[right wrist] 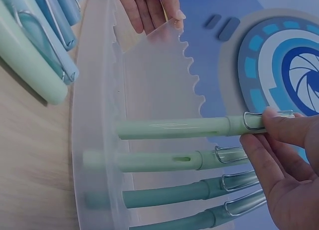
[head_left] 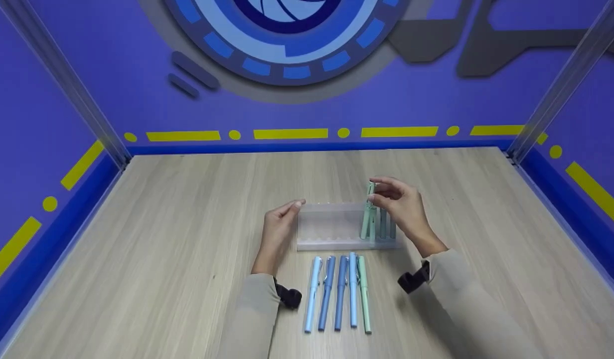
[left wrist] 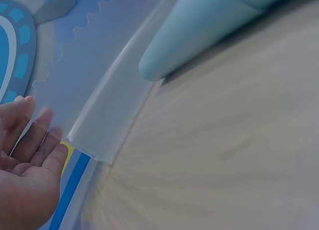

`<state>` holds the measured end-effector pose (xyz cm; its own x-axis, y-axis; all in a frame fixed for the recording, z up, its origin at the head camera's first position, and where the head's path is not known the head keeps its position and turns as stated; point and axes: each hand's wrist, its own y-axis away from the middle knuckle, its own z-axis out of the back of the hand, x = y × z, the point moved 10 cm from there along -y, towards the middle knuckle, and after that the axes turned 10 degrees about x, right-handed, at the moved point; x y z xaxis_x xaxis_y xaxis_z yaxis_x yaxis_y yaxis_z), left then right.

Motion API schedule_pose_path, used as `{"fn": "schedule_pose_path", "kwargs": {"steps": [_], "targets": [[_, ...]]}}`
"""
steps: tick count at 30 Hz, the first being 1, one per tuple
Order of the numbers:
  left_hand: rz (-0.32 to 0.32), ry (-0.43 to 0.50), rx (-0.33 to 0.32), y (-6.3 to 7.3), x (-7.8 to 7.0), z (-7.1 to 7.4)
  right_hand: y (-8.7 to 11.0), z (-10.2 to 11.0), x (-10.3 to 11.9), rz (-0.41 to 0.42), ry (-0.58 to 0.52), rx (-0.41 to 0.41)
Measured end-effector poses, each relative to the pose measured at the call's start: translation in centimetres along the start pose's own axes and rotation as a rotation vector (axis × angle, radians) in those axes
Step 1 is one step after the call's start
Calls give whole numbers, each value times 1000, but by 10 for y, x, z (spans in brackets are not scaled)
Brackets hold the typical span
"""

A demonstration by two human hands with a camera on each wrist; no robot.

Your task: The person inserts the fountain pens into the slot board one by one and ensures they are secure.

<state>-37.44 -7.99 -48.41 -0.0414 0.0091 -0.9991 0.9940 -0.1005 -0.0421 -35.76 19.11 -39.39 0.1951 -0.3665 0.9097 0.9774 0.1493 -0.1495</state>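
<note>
A frosted clear pen rack (head_left: 329, 224) stands on the table between the two hands. My left hand (head_left: 277, 229) pinches its upper left corner, the thumb at the notched top edge and the fingers behind the panel. With thumb and fingers my right hand (head_left: 404, 207) pinches a light green pen (right wrist: 174, 127) near its metal clip. That pen leans against the panel, its lower end at the rack's base ledge. Beside it in the rack stand another light green pen (right wrist: 149, 161) and two teal pens (right wrist: 164, 196), partly covered by the right hand in the head view.
In front of the rack several pens lie side by side: a light blue pen (head_left: 313, 294), two darker blue pens (head_left: 328, 294), another light blue pen (head_left: 353, 294) and a light green pen (head_left: 364, 294). Purple-blue walls (head_left: 287, 114) border the wooden table (head_left: 162, 239).
</note>
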Motion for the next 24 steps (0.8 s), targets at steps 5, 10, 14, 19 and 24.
{"fn": "schedule_pose_path", "kwargs": {"steps": [5,10,14,19,24], "targets": [[1,-3,1,0,1,0,0,-2,-3,-23,11,15],[0,2,-2,0,1,1,-1,-4,-6,-37,34,26],[-2,-7,-2,0,0,1,-2,-7,-8,-32,55,38],[-10,-12,1,0,-1,1,0,-9,-5,-9,99,41],[-10,-35,2,0,-1,0,2,-11,0,40,144,27]]}}
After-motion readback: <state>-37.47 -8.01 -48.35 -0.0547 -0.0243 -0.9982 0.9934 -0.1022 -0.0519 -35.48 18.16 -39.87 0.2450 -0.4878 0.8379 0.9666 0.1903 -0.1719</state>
